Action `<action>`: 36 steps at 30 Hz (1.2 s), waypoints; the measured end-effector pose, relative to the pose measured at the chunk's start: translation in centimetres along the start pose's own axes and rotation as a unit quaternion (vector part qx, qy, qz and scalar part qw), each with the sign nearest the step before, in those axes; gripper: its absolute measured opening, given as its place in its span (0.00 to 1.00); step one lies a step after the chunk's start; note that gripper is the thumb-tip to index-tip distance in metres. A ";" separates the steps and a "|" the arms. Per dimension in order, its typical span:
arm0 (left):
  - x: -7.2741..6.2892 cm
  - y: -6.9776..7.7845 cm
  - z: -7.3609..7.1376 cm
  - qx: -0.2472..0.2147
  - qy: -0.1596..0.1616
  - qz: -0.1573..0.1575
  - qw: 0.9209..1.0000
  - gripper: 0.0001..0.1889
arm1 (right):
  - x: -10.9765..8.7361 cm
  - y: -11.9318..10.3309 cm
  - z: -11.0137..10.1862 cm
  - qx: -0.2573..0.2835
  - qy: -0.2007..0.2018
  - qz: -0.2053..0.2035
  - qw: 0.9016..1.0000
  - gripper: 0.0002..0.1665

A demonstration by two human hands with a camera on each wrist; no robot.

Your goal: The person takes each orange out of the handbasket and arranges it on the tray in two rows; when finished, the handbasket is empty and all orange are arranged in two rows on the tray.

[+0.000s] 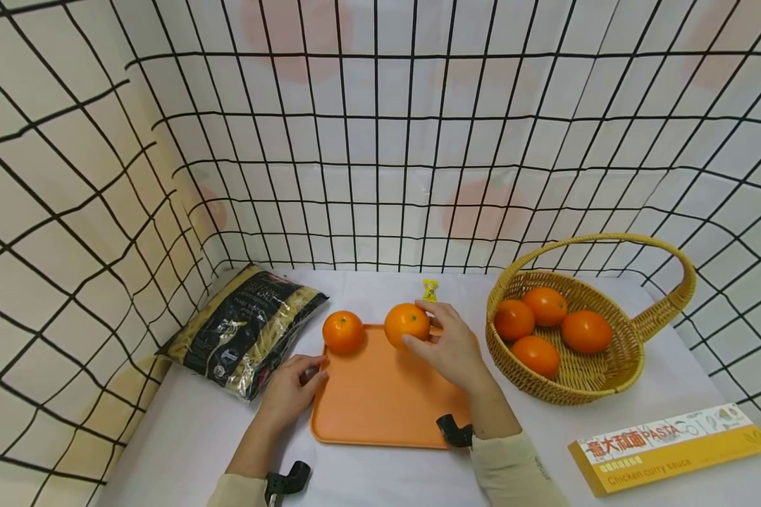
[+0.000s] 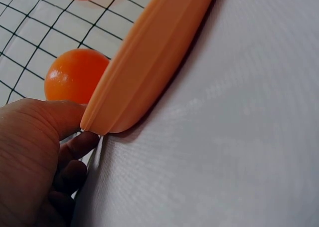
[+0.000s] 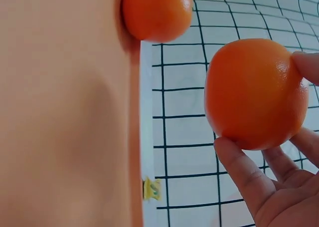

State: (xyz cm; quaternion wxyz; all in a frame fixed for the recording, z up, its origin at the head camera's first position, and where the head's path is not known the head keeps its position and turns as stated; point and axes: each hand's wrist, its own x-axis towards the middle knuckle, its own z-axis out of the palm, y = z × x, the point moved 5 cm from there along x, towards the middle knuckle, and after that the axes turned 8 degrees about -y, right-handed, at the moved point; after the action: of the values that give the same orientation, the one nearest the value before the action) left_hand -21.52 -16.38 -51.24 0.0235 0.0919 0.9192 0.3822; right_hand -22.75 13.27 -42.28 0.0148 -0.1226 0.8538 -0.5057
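In the head view an orange tray (image 1: 390, 401) lies on the white cloth. My left hand (image 1: 289, 391) pinches its left edge; in the left wrist view the thumb (image 2: 65, 116) is at the rim and the fingers curl beneath. An orange (image 1: 343, 332) rests on the tray's far left corner. My right hand (image 1: 452, 345) holds a second orange (image 1: 407, 325) between thumb and fingertips above the tray's far side. The right wrist view shows this held orange (image 3: 256, 95) raised, with the grid behind it.
A wicker basket (image 1: 571, 398) with several oranges and a tall handle stands to the right. In front of it lies a yellow pasta box (image 1: 672, 451). A bag of pasta (image 1: 247, 331) lies at the left, and a small yellow wrapped candy (image 1: 430, 289) behind the tray. Black wire grid surrounds the table.
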 end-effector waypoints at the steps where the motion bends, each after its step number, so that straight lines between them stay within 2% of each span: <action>1: 0.0 0.0 0.0 -0.001 0.000 -0.001 1.000 0.16 | 0.1 0.1 0.1 0.007 0.002 0.008 1.000 0.40; 12: -0.1 -0.4 0.1 -0.002 0.000 -0.002 1.000 0.16 | 0.8 1.2 1.1 0.070 0.031 0.045 0.996 0.40; 22: 0.0 -0.3 0.0 -0.001 0.001 0.001 1.000 0.16 | 1.0 2.0 1.6 0.087 0.042 0.055 0.994 0.42; 30: 0.1 -0.2 0.1 0.005 0.006 0.005 1.000 0.16 | 1.0 3.2 1.8 0.100 0.050 0.098 0.989 0.43; 36: 0.1 -0.3 0.1 0.001 0.003 0.000 1.000 0.16 | 1.3 4.2 2.6 0.100 0.043 0.110 0.988 0.42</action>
State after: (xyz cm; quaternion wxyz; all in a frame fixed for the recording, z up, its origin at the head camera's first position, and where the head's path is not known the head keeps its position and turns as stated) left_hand -21.62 -16.48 -51.53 0.0209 0.0905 0.9196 0.3818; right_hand -24.40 12.68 -47.02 0.0458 -0.0038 0.8068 -0.5890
